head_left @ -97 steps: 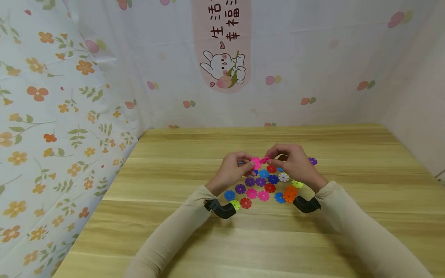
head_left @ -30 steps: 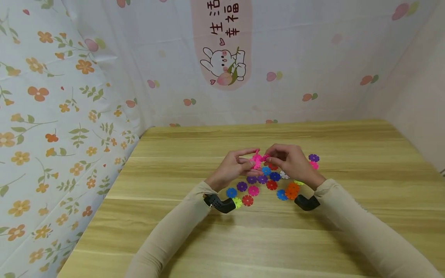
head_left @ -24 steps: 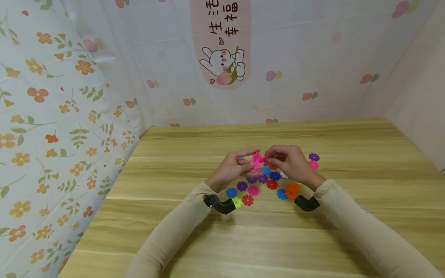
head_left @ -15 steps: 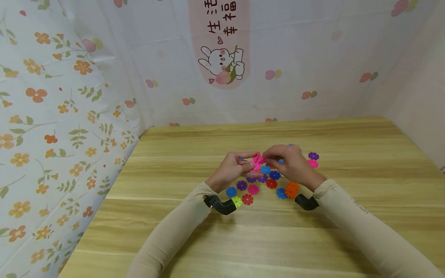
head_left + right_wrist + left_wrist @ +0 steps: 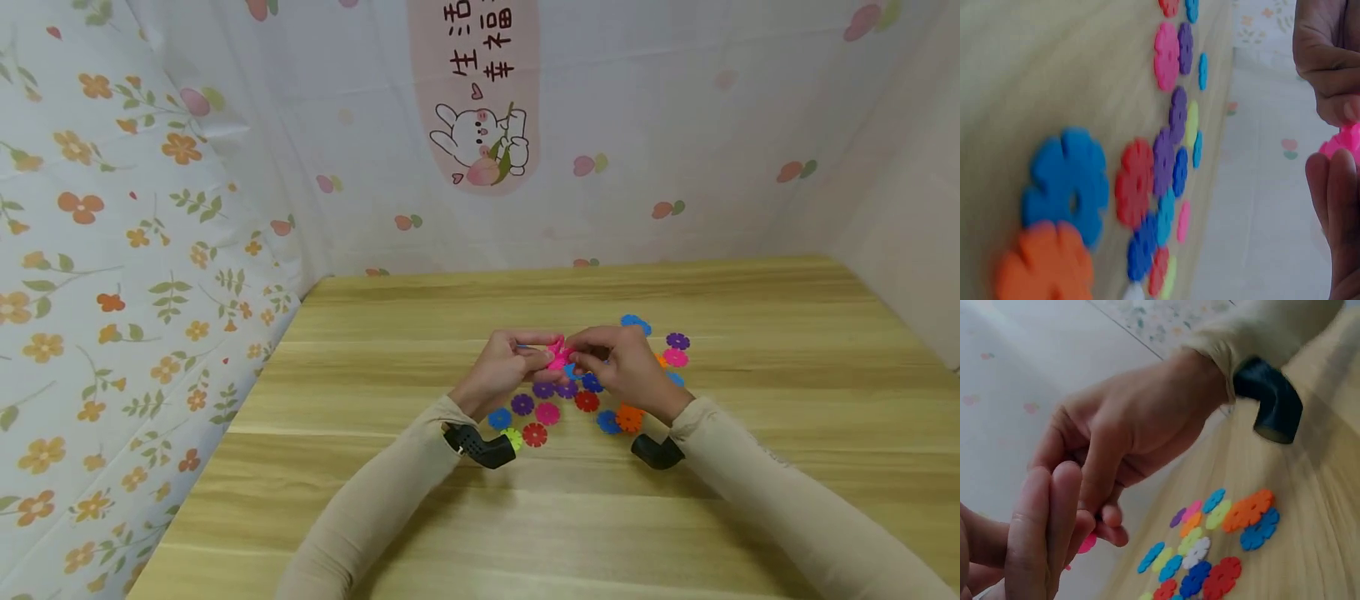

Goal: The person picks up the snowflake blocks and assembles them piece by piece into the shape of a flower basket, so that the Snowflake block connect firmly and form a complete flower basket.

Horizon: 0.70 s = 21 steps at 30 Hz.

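Right, from the head camera, here are two hands meeting over the wooden table [image 5: 262, 500], about midway between its left and right edges. The left hand [image 5: 491, 373] has the pink cluster [image 5: 559, 358] pinched between thumb and fingers, and the right hand [image 5: 636, 373] nips that same cluster from the other side. Below them lies a scatter of notched discs [image 5: 522, 405]: a red disc [image 5: 535, 434] on the near side, blue discs [image 5: 635, 324] closest to the table's far edge, and a purple disc [image 5: 677, 341] out toward the right edge with a pink disc [image 5: 676, 357] just beside it. Over to the left wrist: left-hand fingers fill the lower left corner, the right hand reaches in behind them, and only a sliver of pink peeks out, so I can't tell either grip from here. A white disc [image 5: 1197, 552] lies among the others, near an orange pair [image 5: 1249, 510]. And from the right wrist, look, the pink cluster is up off the table, between left-hand fingertips above and right-hand fingers below, while the orange overlaps a blue disc [image 5: 1066, 181] close to the lens.
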### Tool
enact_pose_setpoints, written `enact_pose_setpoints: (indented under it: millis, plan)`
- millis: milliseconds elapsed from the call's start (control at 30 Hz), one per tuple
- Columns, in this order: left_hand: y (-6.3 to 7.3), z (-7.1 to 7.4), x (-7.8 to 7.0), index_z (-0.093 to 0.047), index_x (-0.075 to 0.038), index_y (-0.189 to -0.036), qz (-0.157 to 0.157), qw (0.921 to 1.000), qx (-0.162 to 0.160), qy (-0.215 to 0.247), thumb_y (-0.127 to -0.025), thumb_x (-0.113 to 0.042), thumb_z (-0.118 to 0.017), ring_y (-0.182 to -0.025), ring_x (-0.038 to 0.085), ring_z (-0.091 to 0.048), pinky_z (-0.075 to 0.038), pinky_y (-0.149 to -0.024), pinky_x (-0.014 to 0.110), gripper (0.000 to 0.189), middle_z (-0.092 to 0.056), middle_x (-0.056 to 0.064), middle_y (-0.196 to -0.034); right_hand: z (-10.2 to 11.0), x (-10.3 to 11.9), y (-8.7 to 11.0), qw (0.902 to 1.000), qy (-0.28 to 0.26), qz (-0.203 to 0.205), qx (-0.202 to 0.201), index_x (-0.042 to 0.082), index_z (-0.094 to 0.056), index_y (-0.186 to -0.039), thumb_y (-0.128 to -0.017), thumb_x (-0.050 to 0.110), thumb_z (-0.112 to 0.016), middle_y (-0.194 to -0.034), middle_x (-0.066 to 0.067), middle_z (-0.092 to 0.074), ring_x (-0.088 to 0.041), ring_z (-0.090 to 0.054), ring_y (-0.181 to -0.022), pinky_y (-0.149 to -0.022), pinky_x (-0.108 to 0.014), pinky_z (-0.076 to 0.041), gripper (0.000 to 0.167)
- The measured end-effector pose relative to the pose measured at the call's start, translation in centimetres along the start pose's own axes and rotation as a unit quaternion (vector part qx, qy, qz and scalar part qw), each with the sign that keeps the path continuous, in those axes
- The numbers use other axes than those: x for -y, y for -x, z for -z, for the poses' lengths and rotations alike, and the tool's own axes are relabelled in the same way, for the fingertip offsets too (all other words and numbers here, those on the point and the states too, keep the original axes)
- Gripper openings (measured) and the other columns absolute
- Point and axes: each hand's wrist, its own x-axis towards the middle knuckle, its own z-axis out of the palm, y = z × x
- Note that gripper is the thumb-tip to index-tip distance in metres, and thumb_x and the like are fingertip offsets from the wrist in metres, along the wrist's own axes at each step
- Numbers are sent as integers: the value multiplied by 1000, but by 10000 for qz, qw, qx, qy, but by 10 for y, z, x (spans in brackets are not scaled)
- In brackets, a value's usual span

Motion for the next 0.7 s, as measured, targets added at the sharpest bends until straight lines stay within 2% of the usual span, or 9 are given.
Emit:
enact_pose_setpoints:
  millis: [100, 167, 233, 300, 367, 467, 500, 600, 700]
  plan:
    - [0, 2, -1, -55, 4, -139, -8, 10000, 63, -66, -100, 4, -50, -75, 15, -76, -61, -83, 27, 39, -72, 26, -110, -3, 0, 1, 9999, 124, 92, -39, -1, -76, -99, -91, -6, -67, -91, -17, -77, -20, -75, -69, -64, -24, -61, 13]
    - [0, 6, -1, -52, 0, -143, 43, 9997, 205, -161, -101, 2, -50, -76, 15, -76, -61, -86, 30, 42, -74, 13, -91, -4, 1, 1, 9998, 162, 115, -49, -1, -76, -98, -90, -6, -68, -89, -15, -77, -18, -75, -69, -64, -21, -61, 13]
    - [-1, 13, 1, -48, -7, -148, 118, 9988, 426, -219, -102, 1, -49, -78, 15, -76, -59, -92, 36, 47, -63, 2, -71, -3, 3, -2, 9995, 282, 101, 67, 1, -76, -98, -90, -5, -69, -87, -13, -77, -18, -75, -69, -65, -20, -60, 13]
    - [-3, 20, 3, -45, -12, -150, 157, 9974, 657, -254, -103, 0, -48, -82, 16, -77, -56, -98, 41, 49, -63, -2, -70, -1, 3, -6, 9991, 365, -23, 203, 2, -75, -101, -91, -3, -69, -87, -11, -77, -18, -75, -71, -66, -20, -60, 13]
    - [-4, 26, 4, -44, -13, -151, 163, 9963, 812, -210, -103, 0, -48, -88, 19, -77, -52, -103, 46, 50, -64, -1, -75, 0, 3, -10, 9983, 383, -260, 351, 3, -73, -106, -91, 0, -69, -91, -11, -76, -18, -75, -73, -66, -22, -61, 16]
    - [-5, 33, 5, -47, -10, -143, 64, 9971, 759, -81, -102, 0, -51, -99, 27, -76, -48, -107, 51, 42, -70, 7, -90, -2, -2, -13, 9946, 468, -647, 670, 4, -70, -105, -91, 1, -71, -95, -11, -74, -16, -72, -73, -64, -22, -59, 15]
    - [-5, 34, 5, -47, -10, -138, 28, 9977, 673, -55, -101, 1, -52, -98, 27, -76, -47, -107, 51, 39, -67, 7, -87, -3, -4, -12, 9922, 548, -708, 866, 4, -70, -104, -89, 0, -71, -95, -11, -73, -14, -70, -71, -63, -22, -58, 15]
    - [-6, 37, 3, -46, -9, -125, -92, 9993, 360, -23, -99, 5, -53, -93, 25, -76, -50, -106, 49, 30, -56, 4, -80, -10, -8, -9, 9816, 816, -488, 1654, 5, -72, -95, -86, -1, -74, -91, -8, -74, -8, -63, -66, -60, -21, -54, 11]
    - [-7, 37, 1, -45, -10, -123, -128, 9998, 136, -102, -98, 6, -55, -85, 15, -74, -56, -100, 41, 32, -53, 2, -86, -19, -7, -6, 9688, 1067, 19, 2238, 8, -77, -94, -84, 1, -77, -92, -4, -76, -3, -57, -63, -60, -19, -52, 12]
